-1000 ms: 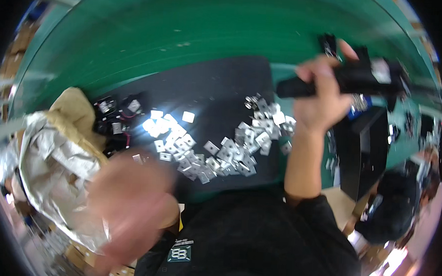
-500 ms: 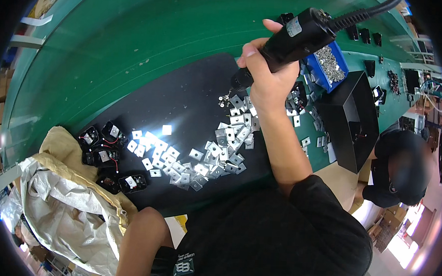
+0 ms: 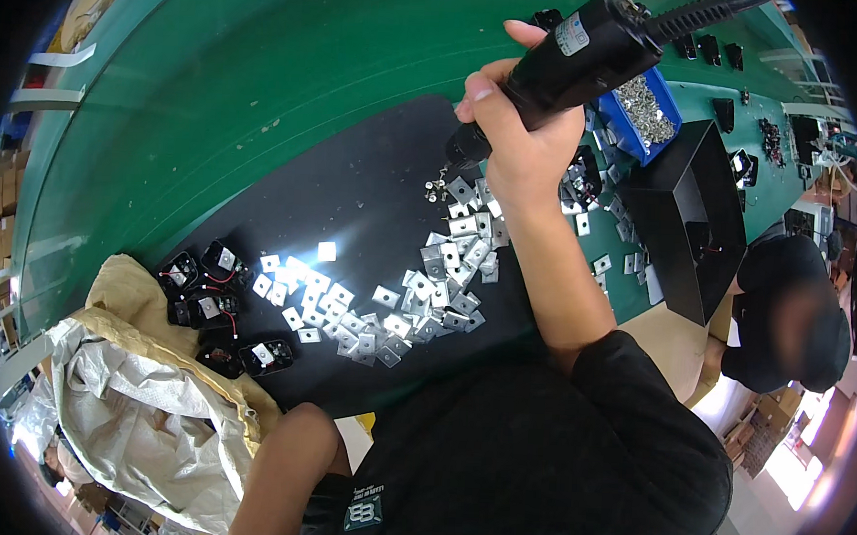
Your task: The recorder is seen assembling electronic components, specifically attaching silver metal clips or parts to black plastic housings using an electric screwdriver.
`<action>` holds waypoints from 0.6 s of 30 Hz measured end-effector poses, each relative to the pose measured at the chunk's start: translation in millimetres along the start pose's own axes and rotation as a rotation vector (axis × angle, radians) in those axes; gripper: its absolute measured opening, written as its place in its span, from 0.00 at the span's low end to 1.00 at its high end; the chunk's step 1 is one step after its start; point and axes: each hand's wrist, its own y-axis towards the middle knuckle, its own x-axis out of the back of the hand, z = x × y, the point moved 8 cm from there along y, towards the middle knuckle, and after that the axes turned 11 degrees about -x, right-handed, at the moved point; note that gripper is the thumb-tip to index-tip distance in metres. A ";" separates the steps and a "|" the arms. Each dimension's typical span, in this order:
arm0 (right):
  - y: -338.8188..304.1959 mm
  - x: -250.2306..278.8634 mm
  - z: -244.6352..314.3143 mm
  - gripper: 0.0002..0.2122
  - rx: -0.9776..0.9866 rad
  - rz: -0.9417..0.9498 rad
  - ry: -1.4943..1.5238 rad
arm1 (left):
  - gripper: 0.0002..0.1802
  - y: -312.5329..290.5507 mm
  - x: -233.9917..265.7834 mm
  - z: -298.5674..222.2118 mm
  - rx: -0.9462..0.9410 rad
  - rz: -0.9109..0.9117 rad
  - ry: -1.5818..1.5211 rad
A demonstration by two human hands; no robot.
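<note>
My right hand (image 3: 525, 138) is wrapped round a black corded electric screwdriver (image 3: 583, 59). Its nose points down at a small cluster of screws (image 3: 436, 188) on the black mat (image 3: 356, 164); whether the bit touches one I cannot tell. Just below lies a heap of silver square metal plates with holes (image 3: 437, 287), some glaring under the light. Bent at the elbow, my left arm (image 3: 291, 462) runs off the lower edge, so my left hand is out of sight.
Open black housings with red wires (image 3: 205, 307) sit at the mat's left end beside a whitish woven sack (image 3: 145, 399). On the right are a blue bin of screws (image 3: 646, 110), a black box (image 3: 684, 221) and a person in dark clothing (image 3: 790, 317).
My view has shifted slightly, moving the bench things a little right in the picture. The screwdriver stays in my right hand, its nose still over the screws.
</note>
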 end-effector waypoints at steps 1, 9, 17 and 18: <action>0.0 0.1 0.4 0.22 -0.001 -0.001 -0.002 | 0.12 -0.5 0.9 2.0 -0.005 -0.012 -0.010; -0.6 1.0 2.3 0.22 -0.008 -0.013 0.010 | 0.12 -1.7 5.4 16.1 -0.045 0.037 0.278; -1.2 -1.6 5.4 0.23 0.011 -0.001 0.039 | 0.12 0.2 3.9 12.2 -0.038 0.070 0.297; -1.2 -1.6 5.3 0.23 0.008 0.001 0.040 | 0.12 -0.3 4.3 11.8 -0.028 0.075 0.270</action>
